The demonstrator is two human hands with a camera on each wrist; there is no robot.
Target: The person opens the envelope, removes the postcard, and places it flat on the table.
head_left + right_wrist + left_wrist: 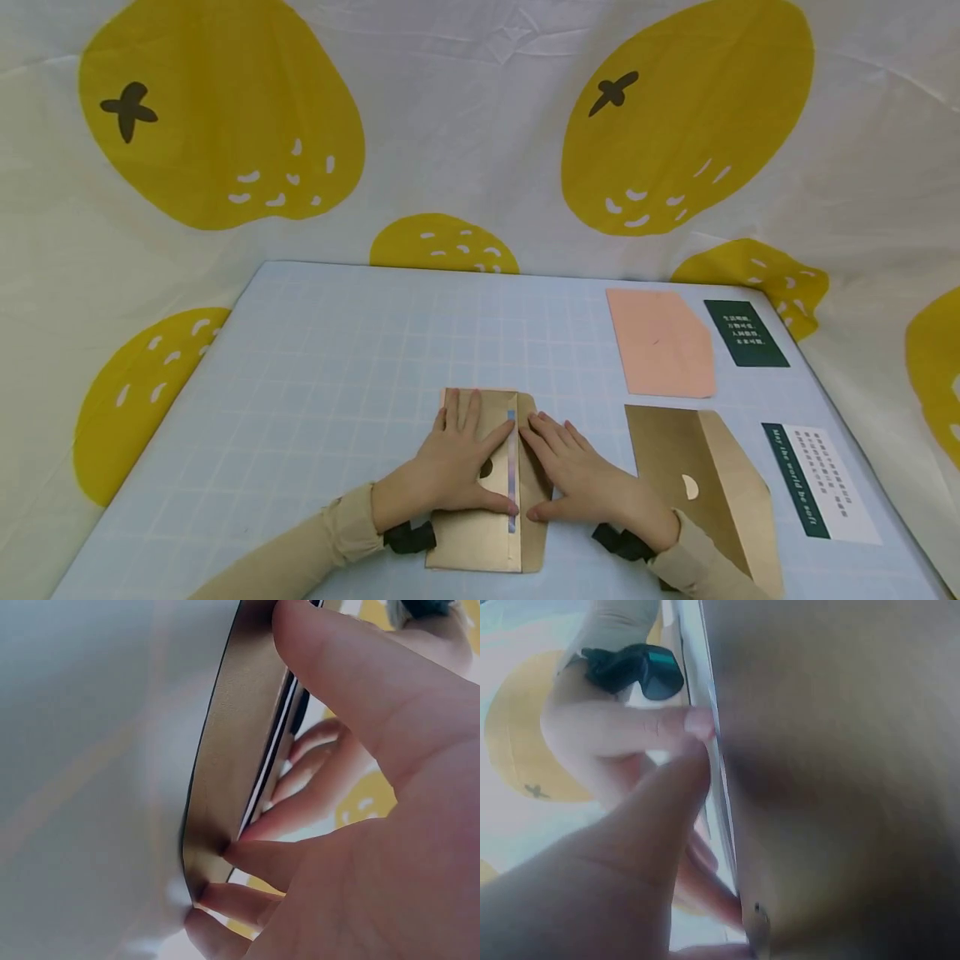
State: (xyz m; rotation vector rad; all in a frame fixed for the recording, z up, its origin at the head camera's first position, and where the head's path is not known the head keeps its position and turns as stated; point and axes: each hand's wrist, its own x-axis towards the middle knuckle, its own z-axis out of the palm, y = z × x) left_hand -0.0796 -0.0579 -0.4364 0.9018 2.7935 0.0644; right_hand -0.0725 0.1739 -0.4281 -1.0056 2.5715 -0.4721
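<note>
Envelope, gold, lies at the near middle of the gridded table, beneath both hands. Left hand is spread wide with fingers straight, resting on the envelope's body and gripping nothing; its index finger points toward one o'clock, and its thumb, toward four, meets a pale violet strip. Right hand is also open, thumb and fingers parted, their tips touching the flap on the envelope's three o'clock side without grasping it.

From this envelope, a second gold envelope sits at three o'clock, its flap spread, with a white-and-green card farther out the same way. Toward two o'clock lie a pink envelope and, just beyond, a dark green card. At twelve hangs white cloth printed with yellow fruit.
</note>
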